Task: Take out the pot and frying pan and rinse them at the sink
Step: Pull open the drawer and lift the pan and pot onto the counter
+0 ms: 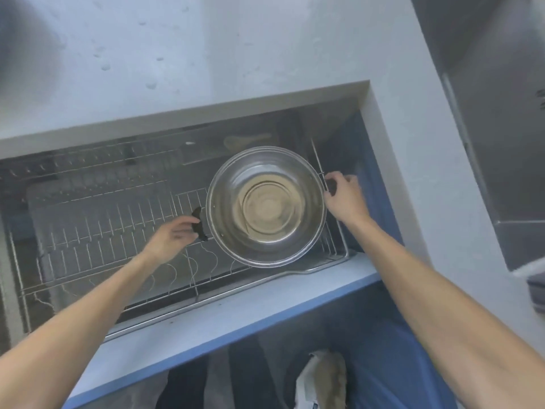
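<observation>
Fingers of both my hands curl onto the black side handles of the stainless steel pot (267, 206): my left hand (172, 236) grips the near-left handle (199, 223), my right hand (343, 196) pinches the far-right one, which it mostly covers. Nearest me runs the blue-edged drawer front (224, 317), then the wire dish rack (97, 225) the pot sits in, at its right end, mouth up and bare inside. I judge this the taking-out step for the pot; next calls for an even lift clear of the rack wires, then a carry right toward the steel sink (501, 119). Beyond the pot something pale, perhaps a spoon, lies blurred in shadow. I cannot find the frying pan here, and the sink is cut off.
</observation>
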The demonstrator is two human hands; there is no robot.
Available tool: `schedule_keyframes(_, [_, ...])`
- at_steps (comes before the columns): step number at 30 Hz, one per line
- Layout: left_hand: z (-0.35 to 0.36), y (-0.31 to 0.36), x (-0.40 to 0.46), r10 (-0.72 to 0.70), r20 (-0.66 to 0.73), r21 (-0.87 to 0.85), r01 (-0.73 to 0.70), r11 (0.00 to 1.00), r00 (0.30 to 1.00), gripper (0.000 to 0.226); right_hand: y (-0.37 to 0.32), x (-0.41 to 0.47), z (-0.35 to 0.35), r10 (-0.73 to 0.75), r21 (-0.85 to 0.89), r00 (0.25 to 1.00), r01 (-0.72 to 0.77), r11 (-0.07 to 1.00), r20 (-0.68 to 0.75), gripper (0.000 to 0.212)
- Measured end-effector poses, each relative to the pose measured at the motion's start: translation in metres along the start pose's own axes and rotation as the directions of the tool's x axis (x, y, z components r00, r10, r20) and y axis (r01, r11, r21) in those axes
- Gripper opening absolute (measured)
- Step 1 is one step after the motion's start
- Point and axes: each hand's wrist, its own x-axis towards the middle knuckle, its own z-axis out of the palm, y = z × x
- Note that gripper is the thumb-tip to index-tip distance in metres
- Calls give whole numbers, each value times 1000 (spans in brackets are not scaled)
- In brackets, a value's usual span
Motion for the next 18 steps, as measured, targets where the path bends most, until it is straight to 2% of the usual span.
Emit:
schedule_keyframes(4, [10, -1, 14, -63, 6, -46, 63, 997, 998, 33, 6, 23, -9, -83, 88, 987, 71, 994, 138, 39])
schedule_keyframes(8, [9, 2, 23, -130, 47, -52, 132, 990, 990, 31, 16, 30, -15, -154, 189, 974, 122, 974, 168, 29])
schedule_keyframes(12, [1, 4, 14, -60, -29, -76, 57, 995, 998, 30, 17, 27, -18, -200, 173, 956, 165, 971, 213, 33])
schedule_keyframes(15, [-23, 11, -9, 50, -31, -39, -52, 998, 998, 30, 17, 23, -21, -182, 144, 958, 153, 978, 220, 34])
schedule_keyframes(18, [-56, 15, -32, 113, -16, 13, -113, 994, 993, 31, 8, 10, -27, -180, 259, 956, 117, 959, 232, 27])
